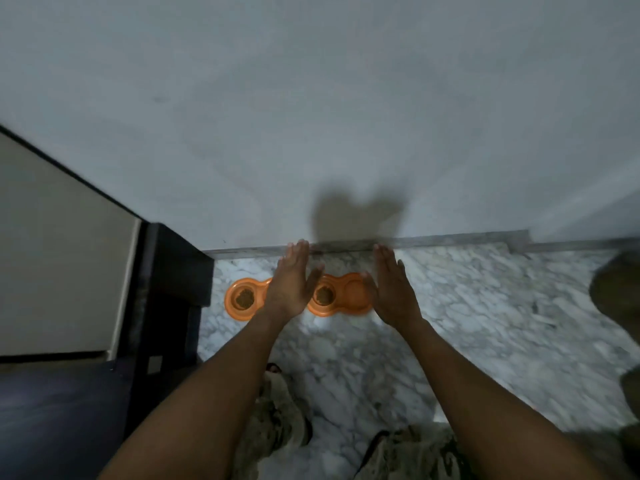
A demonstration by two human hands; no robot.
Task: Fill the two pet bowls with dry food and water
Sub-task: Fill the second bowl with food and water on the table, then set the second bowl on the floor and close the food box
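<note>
Left hand (289, 287): flat and open, fingers together and stretched forward, palm turned inward toward the other hand; holding nothing; it hides the middle of the left feeder from the camera.
Right hand (393, 289): flat and open likewise, fingers straight, palm facing the left hand; empty; its thumb side overlaps the right end of the right feeder in this view; whether it touches cannot be told.
Left feeder (239, 299): orange, on the floor, showing out to the left of the left hand; the one bowl in view holds brown dry food (244, 297); its other part is behind the hand.
Right feeder (341, 296): orange double bowl, between the two hands; the bowl nearer the left hand holds brown dry food; the bowl nearer the right hand looks plain orange inside, and water cannot be made out through the blur.
Floor (467, 313): white and grey marble, beneath both hands.
Wall (311, 116): pale, just beyond the fingertips; the shadow (358, 216) of the hands falls on it.
Cabinet (173, 271): dark, left of the left hand, close to the left feeder.
</note>
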